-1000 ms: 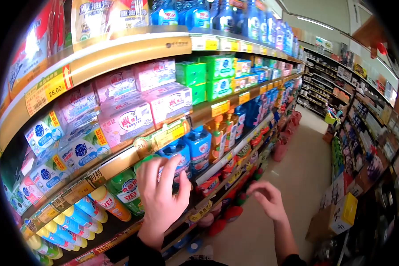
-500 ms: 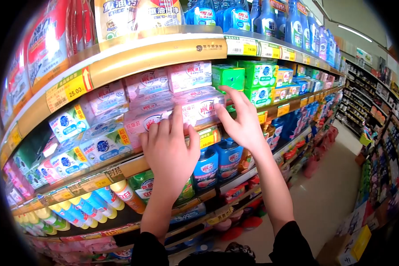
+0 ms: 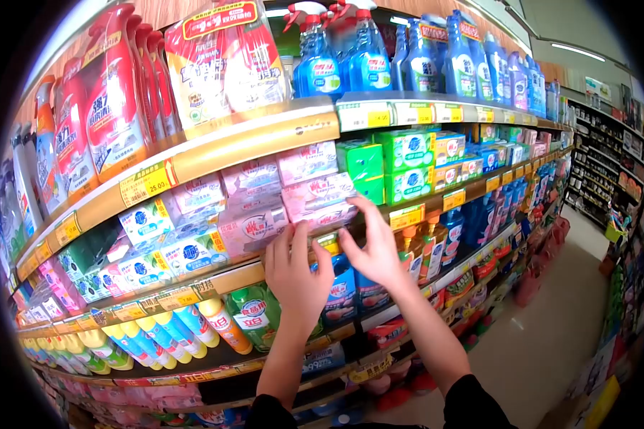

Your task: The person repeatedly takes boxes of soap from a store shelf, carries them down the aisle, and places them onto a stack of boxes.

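Note:
Stacked pink-and-white boxed packs, apparently soap, fill the middle shelf in front of me. The front right pink pack (image 3: 318, 193) lies near the shelf edge, with another pink pack (image 3: 254, 226) to its left. My left hand (image 3: 297, 275) is at the shelf's front edge, its fingertips by the lower front of these packs, fingers extended. My right hand (image 3: 374, 250) reaches to the right end of the front right pack. Its index finger is at the pack's right corner, and the thumb is apart below, near the shelf edge. Whether the fingertips press on the packs is hard to tell.
Green boxed packs (image 3: 410, 149) stand right of the pink ones, blue-and-white packs (image 3: 193, 252) to the left. Spray bottles (image 3: 368, 61) line the shelf above. Liquid bottles (image 3: 256, 314) fill the shelf below. An aisle floor (image 3: 529, 343) runs along the right.
The view has tilted up, showing more of the upper shelf. My right hand has come down from the pack's upper right corner to its lower right end. My left hand is lower against the packs.

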`<state>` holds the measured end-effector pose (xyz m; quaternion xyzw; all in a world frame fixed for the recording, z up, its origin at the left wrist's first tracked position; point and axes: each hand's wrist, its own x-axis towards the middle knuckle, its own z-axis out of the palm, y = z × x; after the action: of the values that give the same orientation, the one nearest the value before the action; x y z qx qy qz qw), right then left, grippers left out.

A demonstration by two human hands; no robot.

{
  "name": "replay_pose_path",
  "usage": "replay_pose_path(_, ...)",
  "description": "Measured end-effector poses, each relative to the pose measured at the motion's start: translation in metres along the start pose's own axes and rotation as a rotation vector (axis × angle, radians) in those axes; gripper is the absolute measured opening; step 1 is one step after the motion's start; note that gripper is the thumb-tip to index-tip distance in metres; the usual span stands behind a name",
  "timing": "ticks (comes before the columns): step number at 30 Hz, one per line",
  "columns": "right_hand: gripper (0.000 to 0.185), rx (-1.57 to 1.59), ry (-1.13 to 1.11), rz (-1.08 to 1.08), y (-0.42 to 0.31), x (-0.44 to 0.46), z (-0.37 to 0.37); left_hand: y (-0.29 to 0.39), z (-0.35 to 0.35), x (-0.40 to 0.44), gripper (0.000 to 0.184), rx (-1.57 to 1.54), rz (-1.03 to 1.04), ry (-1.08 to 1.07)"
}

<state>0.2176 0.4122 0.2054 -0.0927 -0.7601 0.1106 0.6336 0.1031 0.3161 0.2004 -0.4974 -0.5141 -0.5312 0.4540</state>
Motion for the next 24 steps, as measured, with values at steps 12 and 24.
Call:
replay_pose_path(12,0.083,0.72,0.063,0.051,-0.074,-0.048,-0.046,0.059,-0.076,-0.004,0.064,-0.261,0.067,-0.023)
replay_pose_path(24,0.061,1.323,-0.065,0.223,-0.183,-0.231,-0.082,0.13,-0.22,-0.172,0.082,-0.634,-0.038,-0.078)
